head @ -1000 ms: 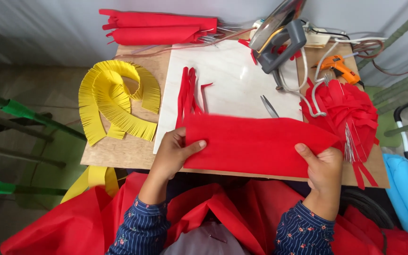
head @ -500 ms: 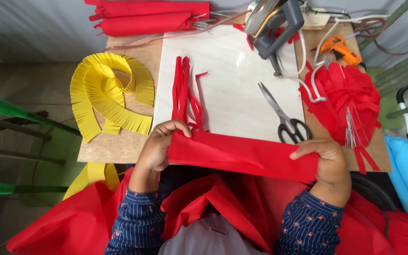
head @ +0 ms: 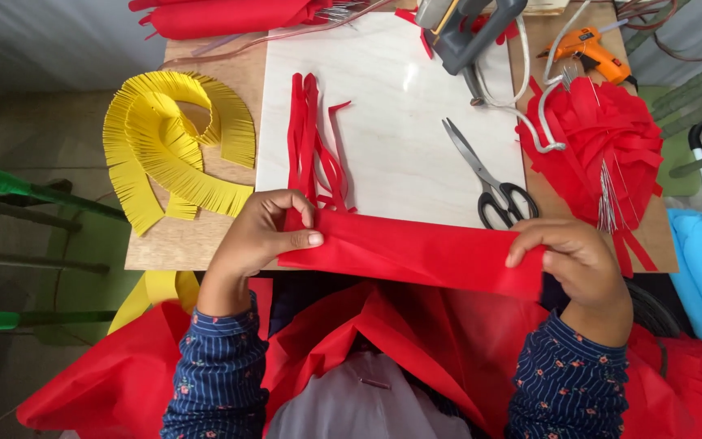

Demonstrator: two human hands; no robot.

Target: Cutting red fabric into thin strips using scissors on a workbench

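Red paper strip [head: 416,254] stretched along the board's [head: 400,114] near edge, my left hand [head: 263,234] pinching its left end, my right hand [head: 572,262] clamped on its right end, hands well apart, scissors [head: 489,175] just beyond, yellow fringe [head: 174,146] off left, red pompom [head: 603,150] at right.

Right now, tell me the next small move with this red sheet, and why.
Probably press the folded red sheet flat on the white board and crease it. Left hand and right hand pinch its ends at the table edge; scissors lie just beyond.
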